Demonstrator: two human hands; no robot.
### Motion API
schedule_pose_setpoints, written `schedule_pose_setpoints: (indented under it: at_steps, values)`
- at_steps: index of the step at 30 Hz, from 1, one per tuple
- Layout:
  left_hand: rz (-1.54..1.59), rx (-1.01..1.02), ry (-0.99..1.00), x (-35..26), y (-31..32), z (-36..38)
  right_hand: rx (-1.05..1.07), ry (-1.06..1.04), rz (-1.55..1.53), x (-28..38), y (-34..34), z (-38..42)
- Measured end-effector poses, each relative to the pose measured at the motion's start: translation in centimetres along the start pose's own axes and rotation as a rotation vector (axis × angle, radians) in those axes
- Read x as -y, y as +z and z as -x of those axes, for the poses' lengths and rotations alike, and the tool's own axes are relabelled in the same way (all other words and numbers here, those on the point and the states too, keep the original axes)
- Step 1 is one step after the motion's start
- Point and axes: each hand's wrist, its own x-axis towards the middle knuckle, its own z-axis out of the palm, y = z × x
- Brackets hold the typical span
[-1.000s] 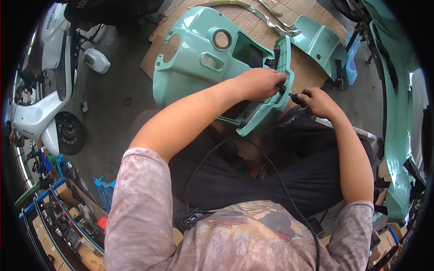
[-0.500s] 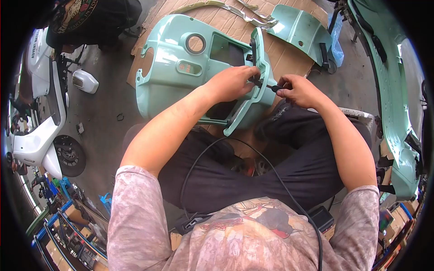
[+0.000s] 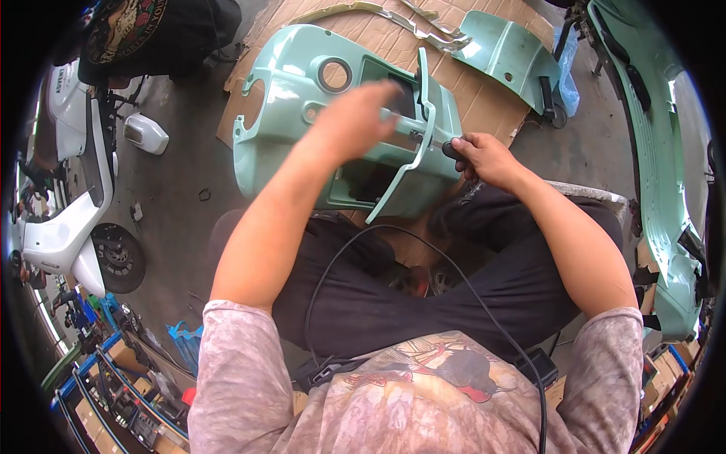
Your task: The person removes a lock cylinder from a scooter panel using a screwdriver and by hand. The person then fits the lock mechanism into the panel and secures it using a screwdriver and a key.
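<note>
A mint-green scooter body panel (image 3: 291, 140) lies in front of me, with a round hole, two rectangular openings and a raised flap (image 3: 423, 98) at its right end. My right hand (image 3: 484, 157) pinches the black handle of what looks like a screwdriver (image 3: 451, 149). Its short shaft points left at the flap's edge, by a small dark fitting (image 3: 416, 136). Over the panel's openings, my left hand (image 3: 352, 121) is smeared by motion, so its fingers and anything in them cannot be made out.
Cardboard (image 3: 484, 113) lies under the panel. A curved green panel (image 3: 507, 57) and thin trim strips (image 3: 363, 9) are beyond it. A large green body part (image 3: 650, 166) stands at right, a white scooter (image 3: 57, 242) at left. Another person in dark clothing (image 3: 155, 38) is at upper left.
My left hand has pulled away from the flap, up and left across the panel. My right hand has shifted slightly left and down with the screwdriver. The flap's lower end has moved slightly left.
</note>
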Motion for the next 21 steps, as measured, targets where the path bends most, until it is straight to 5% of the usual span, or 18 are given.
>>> schedule_pose_setpoints:
  at_steps: [2, 4, 7, 8, 14, 19, 21]
  values:
    - [-0.253, -0.481, -0.102, 1.9, -5.7, -0.3, -0.011, -0.011, 0.005, 0.5, 1.2, -0.5]
    - [-0.522, -0.640, -0.275, 5.3, -9.0, 1.0, -0.030, -0.048, -0.016, 1.1, 2.5, -1.8]
    - [-0.035, -0.301, -0.643, 9.1, -8.1, 4.0, -0.055, -0.098, 0.008, 2.3, 5.0, -3.9]
    - [-0.012, -0.343, -0.686, 9.8, -6.8, 4.6, -0.043, -0.102, 0.018, 2.5, 6.0, -5.2]
    - [-0.095, -0.328, -0.649, 10.3, -6.2, 4.9, -0.211, -0.286, 0.171, 3.9, 10.0, -7.9]
    - [-0.005, -0.325, -0.679, 10.3, -6.2, 4.6, -0.083, -0.238, 0.467, 6.3, 8.6, -6.5]
    - [-0.002, -0.316, -0.718, 9.2, -6.8, 4.5, -0.082, -0.369, 0.616, 6.6, 8.4, -6.3]
